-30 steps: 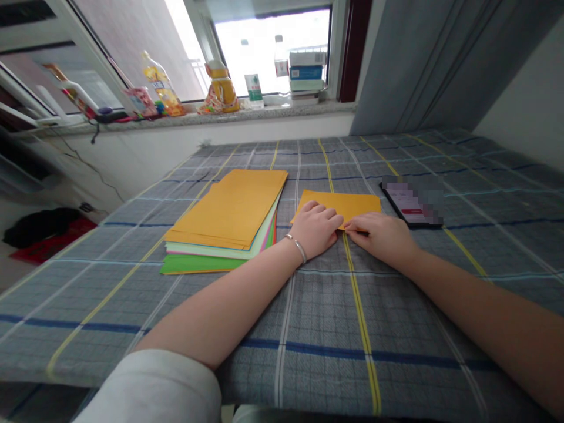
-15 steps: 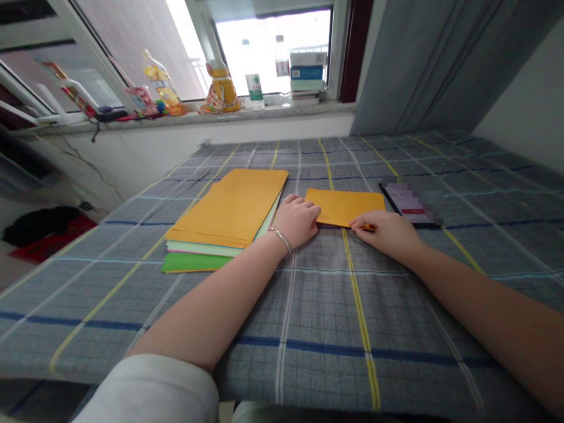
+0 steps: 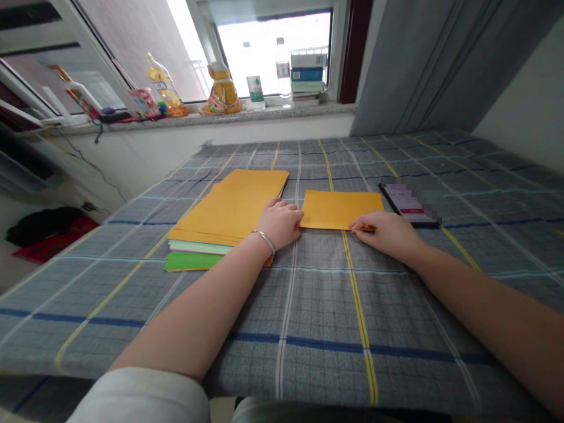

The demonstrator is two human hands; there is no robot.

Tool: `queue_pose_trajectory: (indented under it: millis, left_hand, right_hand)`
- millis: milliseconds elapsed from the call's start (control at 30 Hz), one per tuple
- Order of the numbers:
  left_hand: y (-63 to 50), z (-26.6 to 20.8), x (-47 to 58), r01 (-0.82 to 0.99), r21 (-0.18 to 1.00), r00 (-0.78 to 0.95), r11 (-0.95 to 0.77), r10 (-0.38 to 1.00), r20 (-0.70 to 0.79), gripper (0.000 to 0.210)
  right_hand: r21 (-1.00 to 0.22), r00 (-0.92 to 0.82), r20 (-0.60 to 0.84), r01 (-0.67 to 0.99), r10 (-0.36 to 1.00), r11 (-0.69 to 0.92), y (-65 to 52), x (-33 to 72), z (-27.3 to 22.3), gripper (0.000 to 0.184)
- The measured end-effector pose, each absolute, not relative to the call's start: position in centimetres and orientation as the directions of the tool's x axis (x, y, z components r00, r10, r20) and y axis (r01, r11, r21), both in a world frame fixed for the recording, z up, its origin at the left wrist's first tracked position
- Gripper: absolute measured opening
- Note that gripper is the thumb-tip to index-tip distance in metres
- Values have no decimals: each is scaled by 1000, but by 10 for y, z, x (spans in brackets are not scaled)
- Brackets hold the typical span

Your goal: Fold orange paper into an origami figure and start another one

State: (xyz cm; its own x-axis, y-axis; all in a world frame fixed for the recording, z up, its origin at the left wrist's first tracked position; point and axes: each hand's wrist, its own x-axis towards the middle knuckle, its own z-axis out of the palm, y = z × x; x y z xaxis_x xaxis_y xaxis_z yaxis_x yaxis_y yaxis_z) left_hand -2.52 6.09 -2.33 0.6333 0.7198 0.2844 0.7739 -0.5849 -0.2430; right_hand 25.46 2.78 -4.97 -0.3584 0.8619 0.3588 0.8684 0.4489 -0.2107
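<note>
A folded-looking piece of orange paper (image 3: 337,208) lies flat on the checked cloth. My left hand (image 3: 281,223), with a silver bangle at its wrist, has its fingers curled at the paper's left edge; the fingertips are partly hidden. At the front edge, toward the right corner, my right hand (image 3: 385,230) pinches the same paper between thumb and fingers. Left of it lies a stack of coloured paper (image 3: 229,200), orange on top, with pale and green sheets showing at the near end. My left hand and wrist cover part of the stack's right side.
A phone or tablet (image 3: 408,205) with a lit, blurred screen lies beyond my right hand. The grey checked cloth (image 3: 326,305) covers the table. Bottles, a yellow jug (image 3: 224,91) and stacked boxes (image 3: 307,73) stand on the windowsill behind.
My left hand has slid left along the cloth, over the stack's right edge. More of the orange paper's left end now shows. My right hand has stayed in about the same place.
</note>
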Motion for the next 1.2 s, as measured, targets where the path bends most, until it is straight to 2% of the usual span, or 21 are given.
queue_pose_trajectory:
  millis: [167, 267, 333, 400, 533, 700, 867, 1200]
  left_hand:
    - [58, -25, -27, 797, -166, 600, -581, 728, 332, 10]
    - [54, -28, -20, 747, -129, 644, -652, 662, 385, 22]
    - [52, -31, -13, 678, -147, 710, -720, 591, 382, 26]
    - [49, -33, -6, 627, -187, 763, -756, 548, 342, 19]
    - [41, -34, 5, 592, -263, 799, -762, 510, 318, 30]
    - [31, -34, 16, 613, -246, 772, -751, 502, 391, 27]
    - [29, -34, 21, 601, -240, 778, -762, 490, 394, 26]
    - [37, -36, 19, 606, -241, 781, -758, 511, 359, 19]
  right_hand:
    - [-186, -373, 367, 868, 852, 460, 26, 254, -48, 14]
    - [-158, -367, 358, 882, 858, 443, 24, 250, -47, 15]
    - [-149, -388, 351, 876, 852, 460, 22, 247, -45, 16]
    - [-143, -413, 364, 861, 835, 488, 20, 245, -43, 15]
    - [-110, -398, 445, 865, 802, 490, 17, 242, -41, 16]
    - [-72, -447, 465, 841, 764, 536, 16, 234, -42, 19]
    - [-53, -504, 475, 802, 722, 595, 13, 224, -44, 19]
    - [-97, -430, 374, 863, 822, 496, 13, 224, -41, 14]
